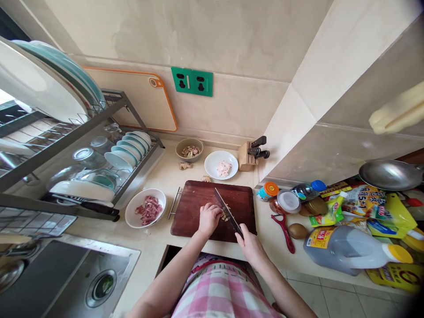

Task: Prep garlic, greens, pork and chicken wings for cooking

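On the dark wooden cutting board (194, 207), my right hand (251, 245) grips a kitchen knife (228, 213) by its handle. Its blade points away from me and leans to the left. Small pale chopped pieces (225, 215), perhaps garlic or ginger, lie along both sides of the blade. My left hand (210, 219) is curled down on the board just left of the knife, fingers bent together at the pieces. Whatever is under those fingertips is hidden. A piece of ginger root (206, 179) sits at the board's far edge.
A bowl of sliced raw meat (149, 211) stands left; behind are a white plate (212, 165) with pale meat, a strainer bowl (189, 150) and a knife block (247, 157). At right lie a red peeler (285, 232), jars and a large jug (344, 249). A sink (130, 260) is front left.
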{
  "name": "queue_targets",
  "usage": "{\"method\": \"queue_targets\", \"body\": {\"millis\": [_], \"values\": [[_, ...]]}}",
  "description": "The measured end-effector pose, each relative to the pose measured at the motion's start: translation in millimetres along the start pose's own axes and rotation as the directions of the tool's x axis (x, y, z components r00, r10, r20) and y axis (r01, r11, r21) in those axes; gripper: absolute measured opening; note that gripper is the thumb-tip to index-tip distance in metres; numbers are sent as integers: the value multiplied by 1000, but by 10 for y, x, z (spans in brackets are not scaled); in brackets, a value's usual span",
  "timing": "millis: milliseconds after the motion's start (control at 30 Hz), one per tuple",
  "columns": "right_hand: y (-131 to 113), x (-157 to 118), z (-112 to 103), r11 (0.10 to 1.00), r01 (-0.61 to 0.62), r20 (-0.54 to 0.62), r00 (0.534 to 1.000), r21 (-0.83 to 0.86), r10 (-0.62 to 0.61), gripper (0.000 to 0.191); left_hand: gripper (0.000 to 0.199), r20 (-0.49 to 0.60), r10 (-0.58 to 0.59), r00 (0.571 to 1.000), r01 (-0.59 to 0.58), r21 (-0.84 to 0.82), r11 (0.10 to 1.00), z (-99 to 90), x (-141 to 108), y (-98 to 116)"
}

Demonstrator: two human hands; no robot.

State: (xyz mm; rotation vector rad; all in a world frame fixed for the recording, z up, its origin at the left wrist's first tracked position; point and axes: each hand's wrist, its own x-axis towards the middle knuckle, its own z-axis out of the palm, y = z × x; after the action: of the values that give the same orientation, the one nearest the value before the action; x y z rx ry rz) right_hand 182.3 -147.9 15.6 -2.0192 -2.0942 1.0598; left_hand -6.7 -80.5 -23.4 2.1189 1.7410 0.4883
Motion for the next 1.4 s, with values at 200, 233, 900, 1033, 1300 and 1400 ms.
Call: {"method": "queue_targets", "body": {"millis": [200, 233, 900, 1033, 1300, 1400], "values": [[-46, -44, -12, 1000, 18, -20, 1000, -7, -19, 24, 12, -11, -13, 1000, 14, 17, 1000, -17, -18, -18], [-59, -39, -5, 1000, 7, -16, 1000, -28, -8, 24, 11, -7, -11, 1000, 11, 18, 1000, -16, -18, -17], [-139, -26, 1, 1000, -6, -40, 999, 12, 7, 18, 13, -14, 35, 999, -35, 35, 999, -1, -87, -13], [-180, -43, 32, 999, -14, -27, 1000, -48, 13, 17, 13, -7, 42, 999, -42, 36, 998, 22, -108, -27], [-97, 25, 51, 999, 39, -45, 998, 27, -38, 18, 16, -28, 21, 999, -20, 61, 998, -19, -71, -42], [-75, -26, -17, 998, 43, -85, 996, 54, -39, 20, 17, -13, 21, 1000, -21, 57, 998, -22, -44, -48]]}}
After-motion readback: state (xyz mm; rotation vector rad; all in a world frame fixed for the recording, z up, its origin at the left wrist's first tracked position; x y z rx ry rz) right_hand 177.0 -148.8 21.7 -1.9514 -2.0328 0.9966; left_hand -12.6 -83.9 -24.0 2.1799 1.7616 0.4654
